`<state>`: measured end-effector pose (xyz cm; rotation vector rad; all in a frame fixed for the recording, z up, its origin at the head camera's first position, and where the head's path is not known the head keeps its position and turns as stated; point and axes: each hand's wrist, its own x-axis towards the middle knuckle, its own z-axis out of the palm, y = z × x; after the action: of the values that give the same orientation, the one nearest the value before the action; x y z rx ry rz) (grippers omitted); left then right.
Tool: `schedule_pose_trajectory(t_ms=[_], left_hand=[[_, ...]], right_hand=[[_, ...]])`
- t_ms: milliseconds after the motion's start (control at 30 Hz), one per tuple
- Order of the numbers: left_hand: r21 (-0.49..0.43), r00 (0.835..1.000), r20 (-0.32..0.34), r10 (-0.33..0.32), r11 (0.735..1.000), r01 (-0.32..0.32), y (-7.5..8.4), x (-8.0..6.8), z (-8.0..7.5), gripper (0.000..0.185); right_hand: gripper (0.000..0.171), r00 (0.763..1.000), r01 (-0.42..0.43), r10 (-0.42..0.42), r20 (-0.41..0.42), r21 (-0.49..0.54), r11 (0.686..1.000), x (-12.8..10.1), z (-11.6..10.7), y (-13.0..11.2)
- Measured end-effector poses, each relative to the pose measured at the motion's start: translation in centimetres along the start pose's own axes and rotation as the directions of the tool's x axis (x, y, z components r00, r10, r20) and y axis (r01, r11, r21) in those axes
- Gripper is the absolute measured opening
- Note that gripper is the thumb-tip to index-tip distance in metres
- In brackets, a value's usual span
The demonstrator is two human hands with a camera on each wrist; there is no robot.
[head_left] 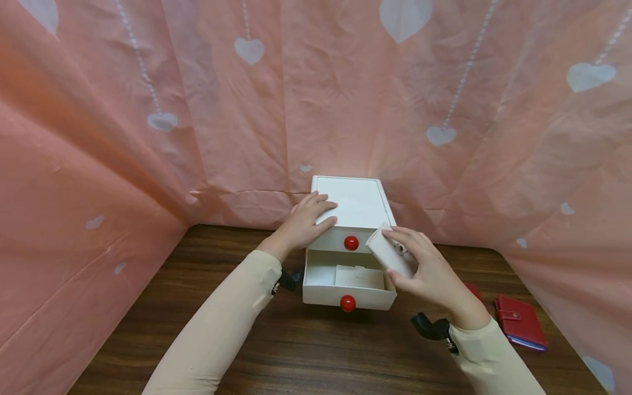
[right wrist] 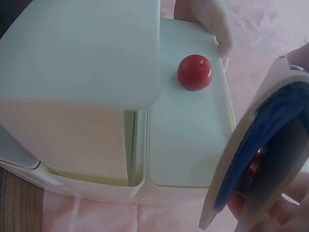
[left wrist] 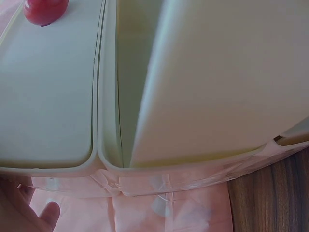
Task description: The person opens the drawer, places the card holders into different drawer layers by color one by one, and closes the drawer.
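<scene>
A small white drawer cabinet (head_left: 353,200) with red knobs stands on the table. Its lower drawer (head_left: 321,296) is pulled out; the upper drawer (right wrist: 188,135) is closed. My left hand (head_left: 308,219) rests on the cabinet's top left edge, fingers spread. In my right hand (head_left: 424,269) I grip a white notebook (head_left: 390,253) with a snap fastener, tilted beside the upper drawer's right front, above the open drawer. The right wrist view shows its covers parted, with a blue inside (right wrist: 263,140). A flat white item (head_left: 360,277) with a small tab lies in the drawer.
A red notebook (head_left: 522,322) with a snap strap lies on the wooden table (head_left: 316,356) at the right. Part of another red thing (head_left: 473,291) shows behind my right wrist. A pink curtain (head_left: 336,109) with white hearts hangs behind and on both sides.
</scene>
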<state>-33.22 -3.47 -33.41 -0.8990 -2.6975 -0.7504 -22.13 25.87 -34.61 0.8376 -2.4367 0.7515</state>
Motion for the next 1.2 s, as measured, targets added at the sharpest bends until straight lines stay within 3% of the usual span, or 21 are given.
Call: schedule_pose_trajectory(t_ms=[533, 933, 1200], left_hand=[[-0.004, 1.000, -0.004, 0.005, 1.000, -0.005, 0.12, -0.07, -0.05, 0.049], [-0.001, 1.000, -0.004, 0.002, 1.000, -0.002, 0.05, -0.04, 0.04, 0.049], [-0.007, 1.000, -0.012, -0.001, 1.000, 0.001, 0.00, -0.03, 0.03, 0.049]], right_hand=[[0.074, 0.997, 0.067, -0.068, 0.039, 0.029, 0.997, 0.02, 0.23, 0.05], [0.071, 0.987, 0.039, -0.046, 0.152, 0.045, 0.998, 0.24, 0.40, 0.35], [0.069, 0.969, 0.020, -0.034, 0.245, 0.062, 0.998, 0.46, 0.13, 0.35]])
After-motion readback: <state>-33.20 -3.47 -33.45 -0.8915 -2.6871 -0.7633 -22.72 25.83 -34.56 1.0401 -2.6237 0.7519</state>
